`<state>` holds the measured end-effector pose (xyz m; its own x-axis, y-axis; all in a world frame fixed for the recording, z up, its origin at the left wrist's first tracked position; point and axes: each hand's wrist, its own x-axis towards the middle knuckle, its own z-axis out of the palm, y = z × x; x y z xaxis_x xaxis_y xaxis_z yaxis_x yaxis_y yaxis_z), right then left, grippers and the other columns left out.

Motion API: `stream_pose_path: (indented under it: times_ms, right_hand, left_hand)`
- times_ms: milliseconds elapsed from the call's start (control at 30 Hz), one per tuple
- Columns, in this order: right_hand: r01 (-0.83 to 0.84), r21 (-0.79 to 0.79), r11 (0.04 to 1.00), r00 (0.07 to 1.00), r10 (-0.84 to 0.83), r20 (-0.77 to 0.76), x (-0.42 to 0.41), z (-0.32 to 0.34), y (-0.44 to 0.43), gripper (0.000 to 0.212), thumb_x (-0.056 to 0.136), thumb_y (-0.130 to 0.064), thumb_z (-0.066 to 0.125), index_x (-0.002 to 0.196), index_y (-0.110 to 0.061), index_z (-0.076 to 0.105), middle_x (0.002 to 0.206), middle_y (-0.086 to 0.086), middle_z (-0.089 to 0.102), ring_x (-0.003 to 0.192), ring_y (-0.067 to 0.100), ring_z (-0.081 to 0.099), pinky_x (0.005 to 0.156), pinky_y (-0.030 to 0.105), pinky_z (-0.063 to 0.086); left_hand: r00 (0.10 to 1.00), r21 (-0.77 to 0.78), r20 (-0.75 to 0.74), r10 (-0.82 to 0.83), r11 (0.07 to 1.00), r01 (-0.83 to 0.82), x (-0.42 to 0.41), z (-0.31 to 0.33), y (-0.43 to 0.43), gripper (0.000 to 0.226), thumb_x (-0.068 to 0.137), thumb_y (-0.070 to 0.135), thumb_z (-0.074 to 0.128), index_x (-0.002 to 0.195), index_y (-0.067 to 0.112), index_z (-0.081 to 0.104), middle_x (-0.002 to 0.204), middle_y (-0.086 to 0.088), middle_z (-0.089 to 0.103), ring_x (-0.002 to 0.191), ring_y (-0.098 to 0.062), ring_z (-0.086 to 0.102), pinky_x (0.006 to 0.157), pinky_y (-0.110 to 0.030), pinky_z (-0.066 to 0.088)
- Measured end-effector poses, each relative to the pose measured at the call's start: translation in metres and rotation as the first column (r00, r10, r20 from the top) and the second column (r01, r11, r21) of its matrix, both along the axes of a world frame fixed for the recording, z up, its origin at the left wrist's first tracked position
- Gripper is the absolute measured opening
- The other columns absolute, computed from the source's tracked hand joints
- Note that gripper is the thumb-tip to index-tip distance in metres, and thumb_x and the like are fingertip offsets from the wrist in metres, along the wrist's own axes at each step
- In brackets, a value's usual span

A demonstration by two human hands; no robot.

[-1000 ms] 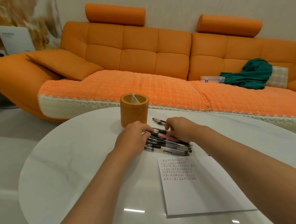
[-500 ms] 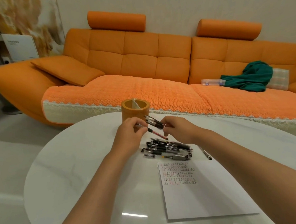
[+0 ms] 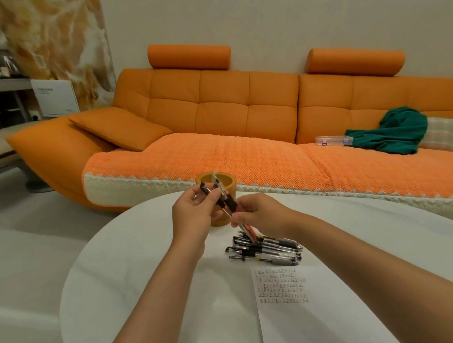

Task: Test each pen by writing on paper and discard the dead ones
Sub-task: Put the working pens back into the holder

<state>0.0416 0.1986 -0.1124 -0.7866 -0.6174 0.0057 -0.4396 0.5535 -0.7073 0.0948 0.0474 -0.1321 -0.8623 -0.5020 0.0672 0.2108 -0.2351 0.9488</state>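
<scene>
Your left hand (image 3: 193, 213) and right hand (image 3: 259, 213) pinch slim, black-capped pens (image 3: 229, 202) together; at twelve o'clock they half hide the cylindrical orange cup (image 3: 220, 221) on the glossy table (image 3: 133, 271).

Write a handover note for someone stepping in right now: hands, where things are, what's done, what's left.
Left hand grips the upper ends of a few held pens; right hand pinches their lower ends, raised in front of the orange cup.
Pen pile lies on the table, just beyond the paper.
Done: several rows of test marks on the paper.
Left: test the held pens; whether the pile is tested I cannot tell.
</scene>
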Motion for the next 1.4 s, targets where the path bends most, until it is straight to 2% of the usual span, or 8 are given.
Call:
stream_pose_path:
  times_ms: [200, 367, 467, 633, 933, 1067, 1200, 1400]
  right_hand:
    - [0.114, -0.158, 0.981, 0.989, -0.097, 0.107, -0.017, 0.013, -0.006, 0.009, 0.092, -0.019, 0.07, 0.092, -0.011, 0.074, 0.088, 0.014, 0.076, 0.081, 0.028, 0.072, 0.083, 0.043, 0.056]
    - [0.232, -0.379, 0.896, 0.972, -0.199, 0.123, -0.035, 0.034, -0.032, 0.002, 0.092, -0.014, 0.07, 0.091, -0.013, 0.071, 0.087, 0.011, 0.074, 0.082, 0.026, 0.072, 0.081, 0.043, 0.061]
    - [0.326, -0.503, 0.8, 0.944, -0.307, 0.124, -0.054, 0.043, -0.055, 0.003, 0.09, -0.012, 0.071, 0.089, -0.015, 0.071, 0.092, 0.013, 0.074, 0.088, 0.032, 0.072, 0.083, 0.05, 0.06]
    - [0.383, -0.587, 0.714, 0.901, -0.429, 0.065, -0.078, 0.041, -0.088, 0.01, 0.09, -0.015, 0.07, 0.087, -0.024, 0.068, 0.086, 0.007, 0.074, 0.082, 0.026, 0.073, 0.079, 0.05, 0.06]
    - [0.423, -0.356, 0.833, 0.858, -0.495, -0.14, -0.085, 0.003, -0.103, 0.015, 0.085, -0.038, 0.073, 0.074, -0.029, 0.07, 0.07, -0.011, 0.069, 0.071, 0.012, 0.065, 0.076, 0.039, 0.054]
    - [0.497, -0.136, 0.857, 0.813, -0.514, -0.274, -0.085, -0.004, -0.097, 0.024, 0.077, -0.049, 0.071, 0.065, -0.028, 0.069, 0.07, -0.009, 0.065, 0.096, 0.024, 0.053, 0.086, 0.041, 0.034]
    - [0.457, 0.054, 0.888, 0.845, -0.414, -0.337, -0.084, -0.003, -0.09, 0.029, 0.082, -0.052, 0.067, 0.063, -0.031, 0.062, 0.094, -0.006, 0.06, 0.109, 0.025, 0.039, 0.09, 0.044, 0.029]
    - [0.273, 0.126, 0.954, 0.917, -0.218, -0.334, -0.094, 0.002, -0.087, 0.031, 0.096, -0.051, 0.05, 0.11, -0.034, 0.071, 0.118, -0.001, 0.061, 0.117, 0.027, 0.051, 0.101, 0.05, 0.04]
  left_hand:
    - [0.997, -0.294, -0.025, -0.066, 0.954, 0.056, -0.017, 0.019, -0.018, 0.018, 0.09, 0.025, 0.074, 0.105, 0.034, 0.071, 0.103, 0.009, 0.075, 0.105, -0.01, 0.067, 0.088, -0.032, 0.05]
    - [1.0, -0.515, 0.01, 0.011, 0.857, -0.004, -0.045, 0.009, -0.041, 0.034, 0.098, 0.035, 0.06, 0.132, 0.033, 0.057, 0.13, 0.008, 0.059, 0.12, -0.014, 0.053, 0.092, -0.032, 0.048]
    - [0.985, -0.655, 0.149, 0.092, 0.755, 0.029, -0.061, -0.008, -0.051, 0.059, 0.091, 0.038, 0.069, 0.144, 0.031, 0.044, 0.146, 0.002, 0.04, 0.136, -0.022, 0.039, 0.108, -0.044, 0.042]
    - [0.965, -0.632, 0.262, -0.033, 0.749, 0.197, -0.077, -0.032, -0.05, 0.105, 0.07, 0.052, 0.084, 0.154, 0.033, 0.024, 0.154, 0.006, 0.03, 0.14, -0.022, 0.037, 0.11, -0.049, 0.041]
    - [0.969, -0.628, 0.213, -0.128, 0.742, 0.236, -0.08, -0.038, -0.071, 0.09, 0.074, 0.034, 0.087, 0.147, 0.038, 0.034, 0.146, 0.012, 0.043, 0.13, -0.016, 0.047, 0.1, -0.042, 0.047]
    - [0.955, -0.588, 0.218, -0.201, 0.754, 0.293, -0.078, -0.039, -0.074, 0.091, 0.078, 0.026, 0.085, 0.149, 0.039, 0.032, 0.14, 0.018, 0.044, 0.131, -0.013, 0.046, 0.097, -0.036, 0.044]
    - [0.941, -0.536, 0.217, -0.259, 0.774, 0.337, -0.077, -0.035, -0.074, 0.1, 0.084, 0.025, 0.079, 0.158, 0.036, 0.013, 0.145, 0.018, 0.04, 0.138, -0.011, 0.039, 0.105, -0.041, 0.04]
    - [0.981, -0.478, 0.059, -0.184, 0.858, 0.19, -0.079, -0.013, -0.066, 0.072, 0.1, 0.014, 0.056, 0.156, 0.039, 0.018, 0.15, 0.015, 0.039, 0.138, -0.011, 0.037, 0.112, -0.044, 0.038]
